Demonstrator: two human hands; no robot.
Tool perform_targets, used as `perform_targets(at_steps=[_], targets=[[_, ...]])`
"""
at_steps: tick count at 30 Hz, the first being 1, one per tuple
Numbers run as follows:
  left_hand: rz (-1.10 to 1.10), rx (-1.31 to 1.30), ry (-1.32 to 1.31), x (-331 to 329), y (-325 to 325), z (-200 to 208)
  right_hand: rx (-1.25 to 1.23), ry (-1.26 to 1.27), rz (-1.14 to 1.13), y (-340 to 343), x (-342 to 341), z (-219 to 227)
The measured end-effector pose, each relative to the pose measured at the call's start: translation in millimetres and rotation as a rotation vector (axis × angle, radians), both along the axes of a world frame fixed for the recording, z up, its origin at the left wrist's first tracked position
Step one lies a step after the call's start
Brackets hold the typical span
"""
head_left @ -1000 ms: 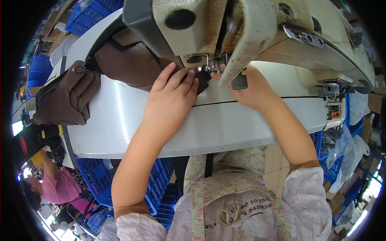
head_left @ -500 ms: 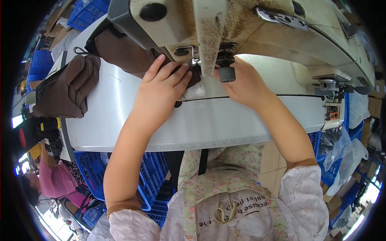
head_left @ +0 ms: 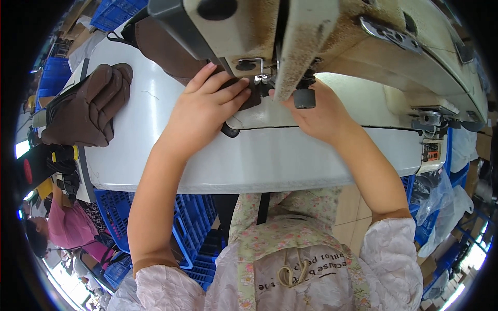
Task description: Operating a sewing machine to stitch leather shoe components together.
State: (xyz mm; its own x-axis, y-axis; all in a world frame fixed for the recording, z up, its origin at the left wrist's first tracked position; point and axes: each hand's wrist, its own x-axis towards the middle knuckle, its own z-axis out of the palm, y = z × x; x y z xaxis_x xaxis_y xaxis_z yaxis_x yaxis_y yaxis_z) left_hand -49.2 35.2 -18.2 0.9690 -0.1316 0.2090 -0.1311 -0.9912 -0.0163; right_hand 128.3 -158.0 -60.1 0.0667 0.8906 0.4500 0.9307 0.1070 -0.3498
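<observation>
A brown fabric piece (head_left: 168, 49) with black edging lies on the white sewing machine table, its right end by the presser foot (head_left: 263, 79). My left hand (head_left: 202, 111) rests flat on that end, fingers spread, just left of the foot. On the other side of the needle area is my right hand (head_left: 321, 111), reaching behind the machine's front arm and a dark knob (head_left: 304, 98). Only one fingertip of it shows near the foot; the other fingers are hidden. The sewing machine head (head_left: 233, 36) hangs over both hands.
Folded brown pieces (head_left: 88, 111) are stacked at the table's left end. Blue crates (head_left: 194, 228) stand below the table. Clear plastic bags (head_left: 433, 192) hang at the right. A person in pink (head_left: 75, 228) sits at the far left.
The view has shifted, so the machine appears farther right. My left hand and the fabric end sit slightly farther left of the presser foot. A black tab below my left hand shows more.
</observation>
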Motion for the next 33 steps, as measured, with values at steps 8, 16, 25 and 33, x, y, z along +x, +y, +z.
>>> perform_targets(at_steps=[8,16,25,33], targets=[[-0.017,-0.01,-0.015,-0.3,5.3,-2.5,-0.188,0.12,0.012,-2.8,2.1,3.0],[-0.022,0.008,0.006,1.2,7.4,-2.3,-0.161,0.258,0.009,-2.7,2.6,-0.8],[-0.07,-0.024,-0.058,5.1,8.9,-2.4,-0.015,0.021,0.007,-3.6,0.0,-0.9],[-0.059,-0.07,-0.071,6.9,10.4,-6.5,0.031,0.007,0.036,-1.8,0.0,-2.0]])
